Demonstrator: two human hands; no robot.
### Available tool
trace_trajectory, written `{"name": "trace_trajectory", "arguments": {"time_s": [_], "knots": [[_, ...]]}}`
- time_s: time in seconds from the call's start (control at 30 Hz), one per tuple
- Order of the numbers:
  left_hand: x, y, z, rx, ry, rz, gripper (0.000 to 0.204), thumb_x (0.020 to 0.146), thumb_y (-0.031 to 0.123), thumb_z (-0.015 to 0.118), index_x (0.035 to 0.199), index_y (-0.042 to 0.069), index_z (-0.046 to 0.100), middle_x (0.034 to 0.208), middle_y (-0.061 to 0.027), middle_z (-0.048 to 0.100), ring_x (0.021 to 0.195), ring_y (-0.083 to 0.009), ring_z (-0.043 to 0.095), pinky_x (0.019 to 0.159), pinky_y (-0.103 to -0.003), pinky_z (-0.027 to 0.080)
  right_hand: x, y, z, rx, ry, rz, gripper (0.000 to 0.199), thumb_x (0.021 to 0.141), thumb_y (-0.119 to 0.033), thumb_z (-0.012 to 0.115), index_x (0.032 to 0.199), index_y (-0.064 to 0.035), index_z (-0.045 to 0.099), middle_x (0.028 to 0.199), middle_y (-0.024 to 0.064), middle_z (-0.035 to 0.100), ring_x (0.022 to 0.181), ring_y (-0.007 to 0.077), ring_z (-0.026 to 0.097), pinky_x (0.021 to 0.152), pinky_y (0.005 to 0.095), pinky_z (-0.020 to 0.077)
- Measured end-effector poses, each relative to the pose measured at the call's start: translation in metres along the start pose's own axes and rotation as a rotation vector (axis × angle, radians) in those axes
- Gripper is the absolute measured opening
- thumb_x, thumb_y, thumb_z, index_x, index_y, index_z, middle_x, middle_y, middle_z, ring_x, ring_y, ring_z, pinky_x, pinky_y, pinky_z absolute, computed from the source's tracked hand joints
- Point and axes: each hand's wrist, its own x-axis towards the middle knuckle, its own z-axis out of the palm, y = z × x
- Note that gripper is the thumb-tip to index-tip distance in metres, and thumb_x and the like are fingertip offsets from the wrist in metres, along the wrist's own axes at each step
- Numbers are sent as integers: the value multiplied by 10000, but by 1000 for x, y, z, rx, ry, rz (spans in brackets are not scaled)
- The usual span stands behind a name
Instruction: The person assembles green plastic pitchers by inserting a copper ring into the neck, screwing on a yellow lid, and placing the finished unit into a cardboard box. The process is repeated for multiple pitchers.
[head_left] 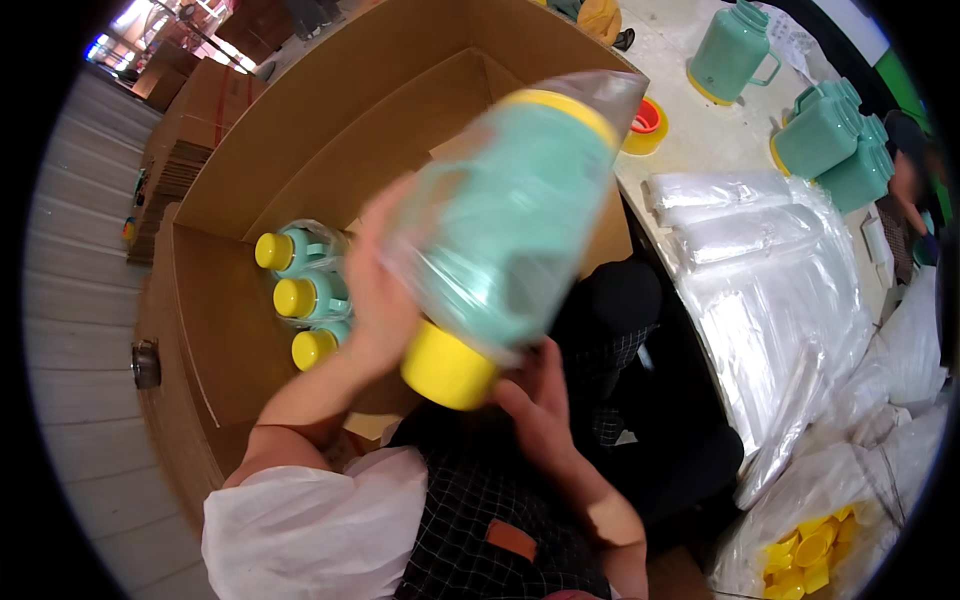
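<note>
A mint-green thermos jug in a clear plastic bag is tilted in front of me, blurred by motion. Its yellow cap points down toward me and its yellow base is up at the right. Loose film stands out past the base. My left hand is closed around the handle side through the film. At the shoulder by the cap, my right hand grips the jug with thumb and fingers. Below and beyond is a large open cardboard box, where three similar bagged jugs with yellow caps stand along the left.
On the table at right are several unbagged green jugs, a yellow ring-shaped part and a stack of clear bags. A sack of yellow parts sits lower right. Flattened cartons are stacked far left. Another person's arm shows far right.
</note>
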Motion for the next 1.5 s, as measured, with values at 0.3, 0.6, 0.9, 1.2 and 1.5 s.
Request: {"name": "trace_trajectory", "arguments": {"time_s": [0.3, 0.6, 0.9, 1.2, 1.5], "knots": [[21, -288, -55, -649, -406, -1322, 321, 1006, 177, 554, 1216, -47, 646, 1073, -185, 709, 903, -314, 718, 792, -446, 603, 13, 14, 1, 65, -2, 87, 587, 969, -67, 576, 1499, -56, 325, 1411, 182, 514, 1159, 261, 636, 947, 361, 525], [-23, -398, -25, 384, -951, -1202, 363, 967, 253, 643, 1134, -67, 681, 1138, -241, 693, 966, -357, 710, 796, -481, 586, -39, -8, -97, -81, 354, 132, 293, 969, -77, 625, 1255, -53, 568, 1126, 72, 665, 979, 140, 643, 822, 277, 517], [174, -61, 125, 325, -226, 430, 434, 873, 8, 654, 1294, 18, 548, 1252, -165, 555, 1204, -354, 550, 1036, -412, 448, -16, -105, -182, -405, 507, -201, 223, 954, -86, 668, 1157, -24, 600, 1044, 53, 670, 1010, 130, 634, 912, 292, 509], [222, 131, 535, 121, -421, 972, 668, 885, 228, 687, 1450, 31, 390, 1394, -207, 509, 1290, -405, 517, 1066, -457, 447, -20, -81, -179, -543, 430, -156, 239, 918, -144, 720, 1126, -76, 623, 955, 65, 684, 847, 158, 677, 780, 307, 546], [245, 143, 596, 152, -444, 670, 504, 857, 388, 717, 1187, 10, 666, 1197, -219, 628, 1131, -351, 614, 955, -426, 487, -46, -110, -184, -679, 472, -327, 249, 886, -127, 722, 1094, -52, 608, 948, 110, 684, 836, 268, 697, 741, 356, 550]]}}
